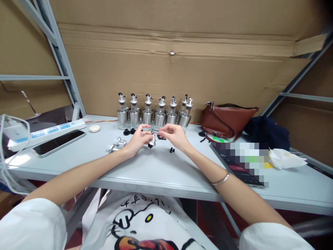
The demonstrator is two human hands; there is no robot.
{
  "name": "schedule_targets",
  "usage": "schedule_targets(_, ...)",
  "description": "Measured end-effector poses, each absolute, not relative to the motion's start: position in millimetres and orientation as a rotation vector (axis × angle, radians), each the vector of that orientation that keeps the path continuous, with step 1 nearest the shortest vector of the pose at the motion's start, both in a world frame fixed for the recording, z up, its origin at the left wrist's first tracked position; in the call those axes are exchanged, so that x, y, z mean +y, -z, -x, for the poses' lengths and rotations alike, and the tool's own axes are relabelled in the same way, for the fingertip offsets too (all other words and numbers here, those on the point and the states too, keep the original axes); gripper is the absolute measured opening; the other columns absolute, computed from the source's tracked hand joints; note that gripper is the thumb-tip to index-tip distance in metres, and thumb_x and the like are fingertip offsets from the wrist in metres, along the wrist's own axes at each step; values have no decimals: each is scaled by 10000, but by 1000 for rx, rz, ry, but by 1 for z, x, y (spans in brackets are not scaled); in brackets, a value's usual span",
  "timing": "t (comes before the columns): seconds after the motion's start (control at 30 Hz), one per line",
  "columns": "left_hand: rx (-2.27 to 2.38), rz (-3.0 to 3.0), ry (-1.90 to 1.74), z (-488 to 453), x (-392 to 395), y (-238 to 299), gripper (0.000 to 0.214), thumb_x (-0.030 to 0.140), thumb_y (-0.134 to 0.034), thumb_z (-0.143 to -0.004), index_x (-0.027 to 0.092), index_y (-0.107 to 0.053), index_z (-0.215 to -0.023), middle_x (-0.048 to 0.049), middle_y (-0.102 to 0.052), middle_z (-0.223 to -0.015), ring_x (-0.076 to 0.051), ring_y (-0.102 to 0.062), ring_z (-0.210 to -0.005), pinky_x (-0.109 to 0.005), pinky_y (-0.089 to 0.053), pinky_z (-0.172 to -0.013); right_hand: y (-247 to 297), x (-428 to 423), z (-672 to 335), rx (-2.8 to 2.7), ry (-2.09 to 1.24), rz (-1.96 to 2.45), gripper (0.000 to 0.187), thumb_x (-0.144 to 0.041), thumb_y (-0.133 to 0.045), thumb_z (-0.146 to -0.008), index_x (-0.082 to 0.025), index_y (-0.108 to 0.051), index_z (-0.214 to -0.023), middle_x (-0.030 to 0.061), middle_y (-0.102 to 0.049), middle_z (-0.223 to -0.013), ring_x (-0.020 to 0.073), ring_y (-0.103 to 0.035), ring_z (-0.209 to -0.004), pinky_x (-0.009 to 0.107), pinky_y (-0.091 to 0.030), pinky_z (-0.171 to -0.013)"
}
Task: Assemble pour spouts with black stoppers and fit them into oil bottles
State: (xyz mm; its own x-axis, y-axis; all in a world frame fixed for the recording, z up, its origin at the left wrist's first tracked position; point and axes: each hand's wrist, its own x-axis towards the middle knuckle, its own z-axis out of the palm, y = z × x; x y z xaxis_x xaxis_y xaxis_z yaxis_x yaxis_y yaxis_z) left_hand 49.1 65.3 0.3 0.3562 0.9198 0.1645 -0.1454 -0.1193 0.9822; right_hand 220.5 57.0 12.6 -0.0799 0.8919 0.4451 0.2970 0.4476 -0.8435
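My left hand (141, 140) is closed around a silver pourer spout (152, 141) with a black stopper at its lower end. Just to the right, my right hand (177, 135) is pinched, fingertips close to the spout; whatever is between them is too small to make out. Small black parts (161, 137) lie behind its fingertips. Two small black caps (172, 150) rest on the table below it. More silver spouts (118, 144) lie left of my left hand. Black stoppers (126, 132) sit behind that hand, in front of steel-sleeved glass oil bottles (147, 118) topped with pourers.
A brown bag (229, 119) stands at the back right, near a dark tablet-like slab (234, 166) and white tissue (286, 158). On the left lie a phone (59, 142), a power strip (49, 132) and a white round case (94, 128). Cardboard (182, 76) walls the back.
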Motion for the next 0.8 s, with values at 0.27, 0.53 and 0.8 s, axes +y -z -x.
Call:
schedule_targets(0.27, 778, -1396, -1089, -58, 68, 21, 419, 148, -577, -670, 206, -337, -1008, 79, -579, -695, -88, -584, -576, -245, -401, -636, -5, 63, -223, -1669, -621, 1081, 127, -238, -617, -613, -183, -502, -604, 48, -681, -723, 173, -651, -698, 295, -517, -640)
schedule_targets(0.53, 742, -1390, -1112, -56, 68, 20, 433, 156, -586, -689, 215, -322, -1028, 95, -549, -698, -86, -584, -578, -254, -407, -656, -10, 60, -221, -1658, -847, 1092, 133, -236, -667, -628, -154, -638, -729, 23, -676, -624, 143, -640, -585, 277, -522, -605)
schedule_targets(0.8, 704, -1404, -1115, -55, 69, 23, 454, 184, -617, -703, 221, -324, -1048, 91, -550, -705, -88, -585, -586, -253, -417, -648, -7, 61, -224, -1748, -745, 1123, 197, -215, -636, -688, -156, -744, -842, 35, -717, -658, 138, -637, -572, 267, -515, -622)
